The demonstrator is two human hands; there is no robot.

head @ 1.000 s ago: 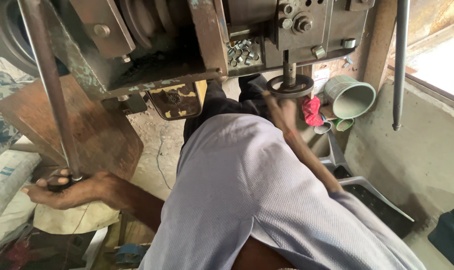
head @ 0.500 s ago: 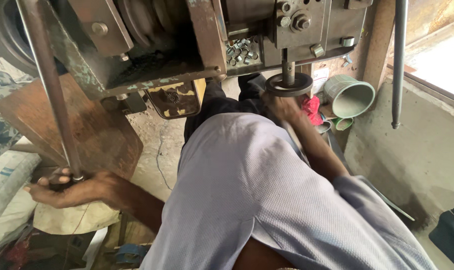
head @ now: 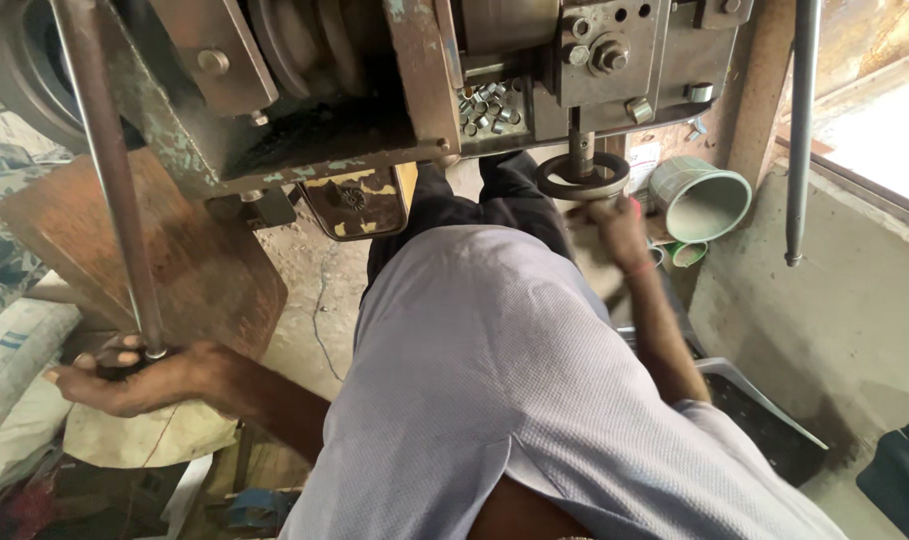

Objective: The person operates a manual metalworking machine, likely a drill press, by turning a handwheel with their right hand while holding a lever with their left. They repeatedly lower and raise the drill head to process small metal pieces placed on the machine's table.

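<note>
My left hand [head: 124, 378] is closed around the black knob at the lower end of a long steel lever rod [head: 109, 180] that slants down from the big metal machine [head: 374, 90]. My right hand [head: 619, 228] reaches forward under the machine and touches the rim of a dark round handwheel [head: 582, 178] hanging from a vertical shaft. Whether its fingers grip the wheel is blurred. My torso in a pale lilac shirt [head: 494, 400] fills the middle.
A brown wooden board [head: 189, 270] leans at the left over a cracked concrete floor. A green plastic cup [head: 702, 198] lies on its side right of the handwheel. Another thin steel rod [head: 799, 130] hangs at the right. A tray of small metal parts [head: 484, 105] sits in the machine.
My right hand has drawn up from beside the red cloth to the handwheel's rim. My left hand stays on the lever knob, nearly still.
</note>
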